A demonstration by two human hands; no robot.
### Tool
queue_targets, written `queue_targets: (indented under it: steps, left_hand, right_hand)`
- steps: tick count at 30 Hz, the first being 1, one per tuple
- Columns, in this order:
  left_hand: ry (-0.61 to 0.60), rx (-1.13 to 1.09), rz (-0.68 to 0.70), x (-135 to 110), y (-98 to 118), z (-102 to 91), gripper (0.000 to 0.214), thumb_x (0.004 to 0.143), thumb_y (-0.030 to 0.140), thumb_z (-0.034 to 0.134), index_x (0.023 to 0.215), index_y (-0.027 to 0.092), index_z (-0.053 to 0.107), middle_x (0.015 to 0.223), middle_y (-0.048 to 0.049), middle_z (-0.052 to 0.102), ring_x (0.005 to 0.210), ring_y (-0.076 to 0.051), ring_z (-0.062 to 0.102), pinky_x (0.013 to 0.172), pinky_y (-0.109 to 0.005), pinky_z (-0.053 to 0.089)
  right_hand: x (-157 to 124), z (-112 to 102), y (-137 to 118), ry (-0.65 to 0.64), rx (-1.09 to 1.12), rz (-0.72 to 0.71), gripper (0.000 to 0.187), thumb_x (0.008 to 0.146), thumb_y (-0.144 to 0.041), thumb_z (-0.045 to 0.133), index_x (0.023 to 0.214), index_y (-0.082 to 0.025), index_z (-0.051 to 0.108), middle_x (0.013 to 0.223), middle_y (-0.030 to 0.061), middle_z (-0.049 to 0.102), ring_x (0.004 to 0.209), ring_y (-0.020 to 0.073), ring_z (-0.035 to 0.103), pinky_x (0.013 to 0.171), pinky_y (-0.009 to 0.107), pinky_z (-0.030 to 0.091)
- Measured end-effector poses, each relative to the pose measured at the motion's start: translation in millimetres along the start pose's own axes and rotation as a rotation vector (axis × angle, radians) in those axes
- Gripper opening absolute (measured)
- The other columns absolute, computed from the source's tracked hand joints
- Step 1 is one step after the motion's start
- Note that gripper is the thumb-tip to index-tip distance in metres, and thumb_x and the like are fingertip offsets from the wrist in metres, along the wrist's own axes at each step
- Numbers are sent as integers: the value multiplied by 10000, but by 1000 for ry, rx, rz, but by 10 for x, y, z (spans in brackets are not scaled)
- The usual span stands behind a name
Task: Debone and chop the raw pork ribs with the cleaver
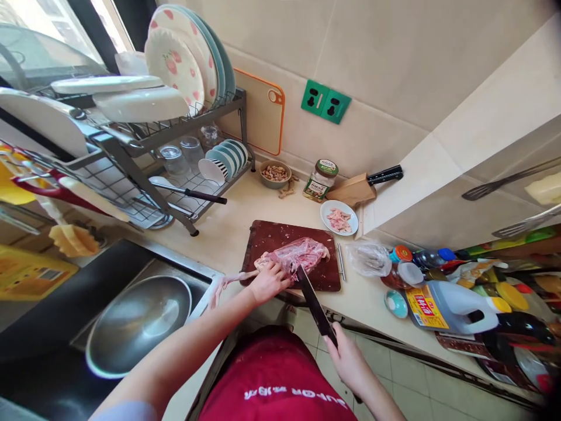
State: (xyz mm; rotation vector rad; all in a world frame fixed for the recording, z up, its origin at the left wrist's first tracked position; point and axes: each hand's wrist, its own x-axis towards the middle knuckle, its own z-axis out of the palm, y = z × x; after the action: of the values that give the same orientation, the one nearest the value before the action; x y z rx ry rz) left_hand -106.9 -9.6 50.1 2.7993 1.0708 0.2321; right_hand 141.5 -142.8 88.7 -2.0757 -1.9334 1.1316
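A raw poultry carcass (307, 255) lies on a dark red-brown cutting board (260, 237), its pink flesh opened out. My left hand (270, 282) presses down on the carcass near its left end, fingers curled over it. Past the board's left edge a pale leg with a foot (225, 282) sticks out over the counter rim. In my right hand (346, 354) is the handle of a dark-bladed kitchen knife (313, 301). Its tip touches or nearly touches the carcass just right of my left hand. Small scraps are scattered on the board.
A plate of cut meat pieces (339, 218), a lidded jar (321, 178), a knife block (353, 188) and a bowl (275, 174) stand behind the board. Left are a dish rack (193, 128) and a sink with a metal basin (140, 324). Bottles (451, 307) crowd the right.
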Motion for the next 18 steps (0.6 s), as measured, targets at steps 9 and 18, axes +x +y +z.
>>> queue_targets:
  steps: [9, 18]
  left_hand:
    - [-8, -10, -12, -33, 1, -49, 278, 909, 236, 326, 1110, 271, 515, 932, -58, 600, 931, -199, 458, 852, -395, 285]
    - [12, -5, -63, -84, -115, -140, 195, 889, 251, 399, 983, 262, 569, 902, 1, 630, 915, -161, 485, 968, -362, 242]
  right_hand:
    - [-310, -174, -185, 233, 58, -90, 391, 865, -483, 319, 1116, -211, 446, 863, 92, 674, 760, 220, 644, 643, 262, 465]
    - [-117, -64, 3, 72, 96, -26, 374, 853, -515, 324, 973, -211, 507, 617, 4, 616, 543, 168, 583, 521, 238, 435]
